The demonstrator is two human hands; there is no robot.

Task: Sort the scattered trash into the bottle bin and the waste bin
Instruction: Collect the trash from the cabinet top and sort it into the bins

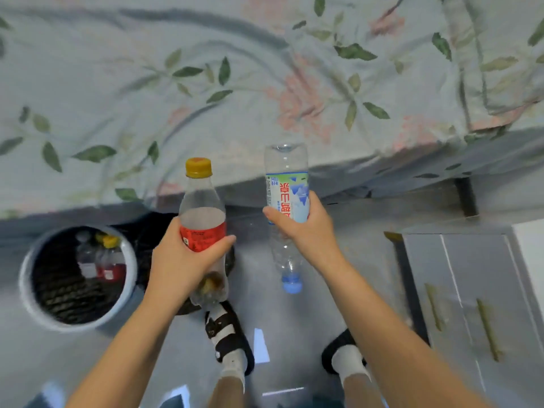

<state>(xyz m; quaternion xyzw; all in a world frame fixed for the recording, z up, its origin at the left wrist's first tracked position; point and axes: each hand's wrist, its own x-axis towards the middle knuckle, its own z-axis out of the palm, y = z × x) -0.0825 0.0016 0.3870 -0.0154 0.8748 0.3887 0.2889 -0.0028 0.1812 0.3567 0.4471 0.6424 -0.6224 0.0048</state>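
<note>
My left hand (182, 260) grips a clear soda bottle (202, 213) with a red label and a yellow cap, held upright. My right hand (300, 228) grips a clear water bottle (287, 184) with a blue and green label, held upside down so its blue cap points at the floor. A round white bin (26, 284) with a black liner stands on the floor at the left and holds two bottles (100, 260). A second dark bin (153, 231) sits behind my left hand, mostly hidden.
A bed with a floral cover (235, 83) fills the upper part of the view. A grey cabinet (471, 290) stands at the right. My two feet in sandals (229, 340) stand on the grey floor below my hands.
</note>
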